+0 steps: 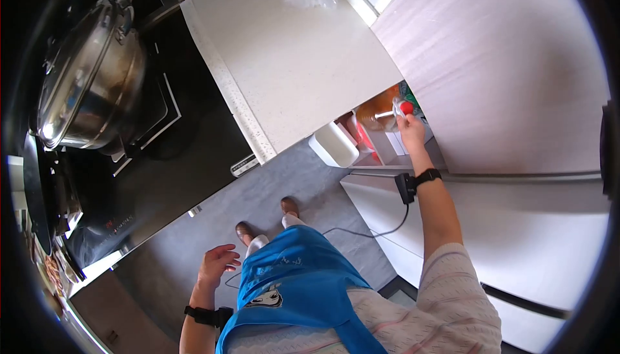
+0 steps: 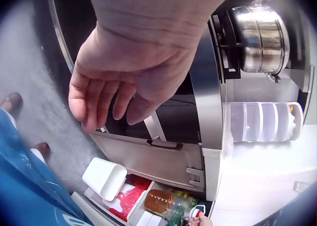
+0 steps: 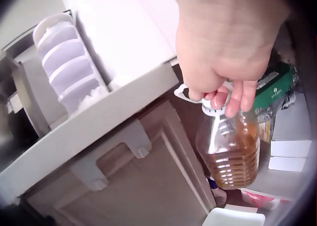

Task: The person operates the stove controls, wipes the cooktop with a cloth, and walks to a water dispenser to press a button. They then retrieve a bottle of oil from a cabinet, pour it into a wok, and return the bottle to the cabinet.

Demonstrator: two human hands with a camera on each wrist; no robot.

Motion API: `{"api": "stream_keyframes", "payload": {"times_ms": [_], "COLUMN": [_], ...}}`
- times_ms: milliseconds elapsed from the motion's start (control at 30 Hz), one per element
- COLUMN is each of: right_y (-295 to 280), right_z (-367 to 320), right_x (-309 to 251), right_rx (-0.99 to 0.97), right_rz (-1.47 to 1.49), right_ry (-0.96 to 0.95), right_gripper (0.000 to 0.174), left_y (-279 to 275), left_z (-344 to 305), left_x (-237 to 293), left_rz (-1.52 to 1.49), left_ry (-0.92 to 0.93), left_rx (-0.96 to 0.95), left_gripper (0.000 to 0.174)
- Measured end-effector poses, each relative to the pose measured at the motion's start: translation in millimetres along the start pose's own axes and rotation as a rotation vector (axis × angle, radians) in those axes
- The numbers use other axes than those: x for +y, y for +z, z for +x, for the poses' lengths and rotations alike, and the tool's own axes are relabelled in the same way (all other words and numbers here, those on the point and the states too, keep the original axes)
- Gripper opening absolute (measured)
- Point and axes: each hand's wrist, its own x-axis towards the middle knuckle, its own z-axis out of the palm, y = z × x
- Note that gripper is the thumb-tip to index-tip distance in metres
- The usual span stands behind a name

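Note:
A clear ribbed bottle of amber liquid (image 1: pixel 373 116) stands in the pulled-out drawer, its red cap (image 1: pixel 406 107) by the counter's edge. My right hand (image 1: pixel 412 134) is at its top. The right wrist view has the fingers of my right hand (image 3: pixel 225 52) curled round the neck and cap of the bottle (image 3: pixel 230 159), beside a white ring handle (image 3: pixel 182 93). My left hand (image 1: pixel 218 267) hangs over the floor, holding nothing; its fingers are loosely bent in the left wrist view (image 2: pixel 131 72).
A white bin (image 1: pixel 334 146) hangs at the drawer's end, beside red packaging (image 2: pixel 130 200). White boxes and a green package (image 3: pixel 274 90) are near the bottle. The counter (image 1: pixel 290 63) overhangs the drawer's back. A large steel pot (image 1: pixel 106 83) sits on the black hob at left.

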Motion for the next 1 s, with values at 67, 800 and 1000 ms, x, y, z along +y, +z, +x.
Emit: {"api": "stream_keyframes", "payload": {"times_ms": [67, 800, 1000], "right_y": [19.0, 122.3, 144.4], "right_z": [25.4, -56.8, -292.9], "right_x": [10.3, 38.3, -192.4], "right_rx": [0.061, -0.292, -1.041], "right_rz": [0.035, 0.109, 0.32], "right_ry": [0.036, -0.16, -0.363], "right_gripper": [0.027, 0.06, 0.053], "left_y": [12.8, 6.0, -22.4], "left_z": [1.6, -50.1, -91.8], "left_x": [-1.3, -70.2, -157.1], "left_rz": [-0.025, -0.096, -0.118], "left_ry": [-0.018, -0.017, 0.097], "left_rx": [0.009, 0.216, 0.183], "left_gripper": [0.038, 0.036, 0.037]}}
